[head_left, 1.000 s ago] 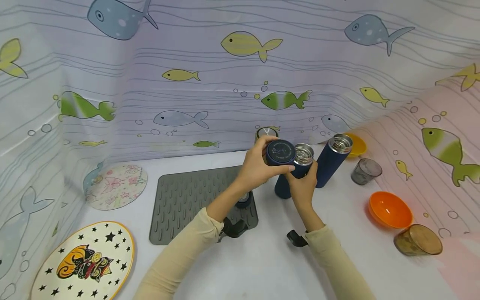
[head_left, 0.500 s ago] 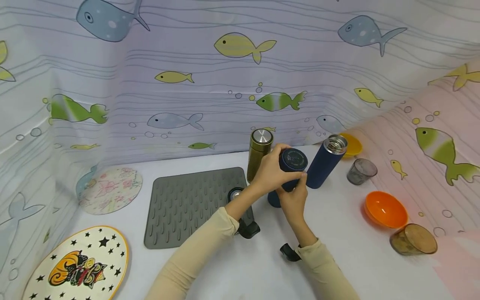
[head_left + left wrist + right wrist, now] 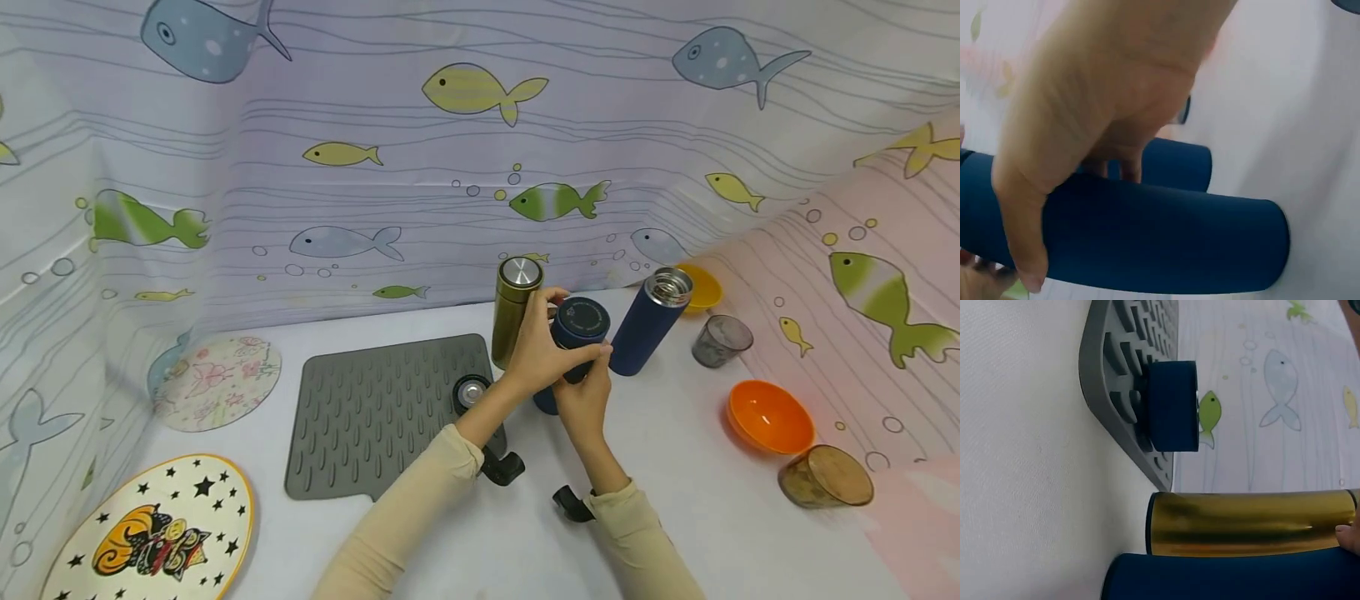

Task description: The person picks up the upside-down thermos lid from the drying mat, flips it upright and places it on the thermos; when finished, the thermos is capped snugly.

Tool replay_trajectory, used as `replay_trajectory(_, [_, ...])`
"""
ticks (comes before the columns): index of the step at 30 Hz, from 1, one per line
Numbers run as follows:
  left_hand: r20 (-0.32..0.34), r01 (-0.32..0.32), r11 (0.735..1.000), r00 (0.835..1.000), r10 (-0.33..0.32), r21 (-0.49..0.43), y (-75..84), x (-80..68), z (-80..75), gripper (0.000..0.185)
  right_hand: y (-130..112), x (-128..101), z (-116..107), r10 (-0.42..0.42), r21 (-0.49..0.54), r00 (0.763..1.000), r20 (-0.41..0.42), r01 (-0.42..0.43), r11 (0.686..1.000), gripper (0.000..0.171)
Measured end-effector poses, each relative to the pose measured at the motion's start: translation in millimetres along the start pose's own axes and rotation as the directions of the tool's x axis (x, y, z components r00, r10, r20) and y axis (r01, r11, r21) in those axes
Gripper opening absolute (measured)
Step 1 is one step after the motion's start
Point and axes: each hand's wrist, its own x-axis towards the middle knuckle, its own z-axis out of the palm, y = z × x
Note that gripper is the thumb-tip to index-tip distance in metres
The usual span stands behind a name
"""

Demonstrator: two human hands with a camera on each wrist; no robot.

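A dark blue flask (image 3: 545, 402) stands upright on the white table, just right of the grey mat (image 3: 375, 408). Its dark blue lid (image 3: 583, 319) sits on its mouth. My left hand (image 3: 536, 350) grips this lid from the left, fingers curled round its rim. My right hand (image 3: 583, 400) holds the flask body from the front, below the lid. In the left wrist view my left hand (image 3: 1104, 106) lies over the blue flask (image 3: 1166, 237). The right wrist view shows the flask's base (image 3: 1229, 578) beside a gold flask (image 3: 1247, 524).
A capped gold flask (image 3: 514, 308) stands just left of the hands, an open blue flask (image 3: 648, 321) just right. A loose lid (image 3: 471, 392) lies on the mat. An orange bowl (image 3: 768, 415), yellow bowl (image 3: 708, 287) and two cups (image 3: 722, 340) (image 3: 825, 477) are right; two plates (image 3: 217, 382) (image 3: 150, 533) left.
My left hand brought the lid from beside the flask's open steel mouth down onto it, so the mouth is now covered. My right hand kept its hold on the body.
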Motion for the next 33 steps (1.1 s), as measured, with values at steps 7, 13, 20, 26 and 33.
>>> replay_trajectory(7, [-0.009,-0.010,0.997,1.000,0.009,-0.073,1.7,-5.6,6.5,0.080,7,0,-2,0.017,0.000,0.999,0.039,-0.017,1.000,0.057])
replay_trajectory(13, [-0.010,-0.071,0.996,0.997,0.071,-0.049,-0.2,-7.1,5.5,0.071,31,1,-8,-0.006,0.009,0.992,0.128,0.005,1.000,0.060])
replay_trajectory(20, [-0.071,-0.064,0.996,0.995,0.069,0.064,2.3,-9.0,6.6,0.082,36,0,-12,0.031,0.022,0.985,0.170,-0.035,0.999,0.057])
replay_trajectory(26, [-0.043,-0.110,0.988,0.993,0.106,-0.108,-2.2,-9.3,6.6,0.075,37,2,-13,0.052,0.055,0.975,0.217,-0.065,0.996,0.063])
replay_trajectory(33, [-0.094,-0.109,0.991,0.990,0.102,-0.082,-1.2,-11.7,8.8,0.070,35,1,-12,0.100,0.044,0.971,0.219,-0.112,0.993,0.068])
